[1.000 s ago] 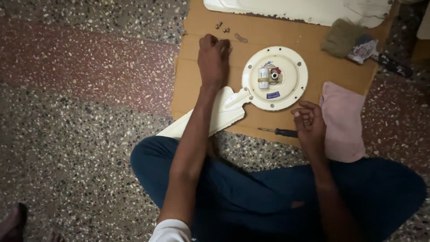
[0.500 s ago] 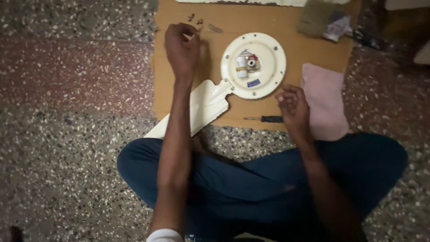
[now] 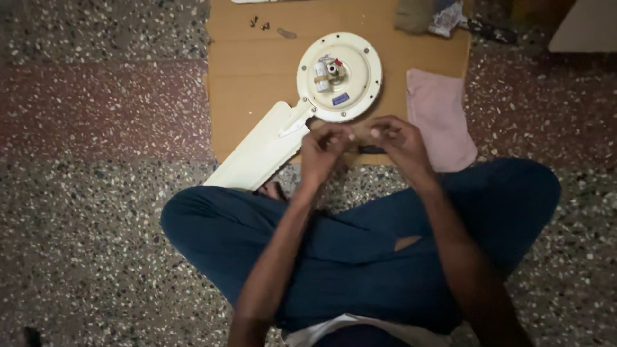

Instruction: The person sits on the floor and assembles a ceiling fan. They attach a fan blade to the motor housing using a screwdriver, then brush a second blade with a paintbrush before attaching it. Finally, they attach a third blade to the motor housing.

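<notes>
Head view: the left hand (image 3: pixel 324 146) and right hand (image 3: pixel 397 138) meet just near of the round cream fan motor housing (image 3: pixel 339 77) on the cardboard sheet (image 3: pixel 250 77), fingertips pinched together, perhaps on something small; a screwdriver (image 3: pixel 371 149) lies under them, a pink cloth (image 3: pixel 440 115) to the right

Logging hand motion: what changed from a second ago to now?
The left hand drew back from the small screws to meet the right hand just below the round fan motor. What it carried, if anything, cannot be told. Motor, blade, pink cloth stayed put.
</notes>
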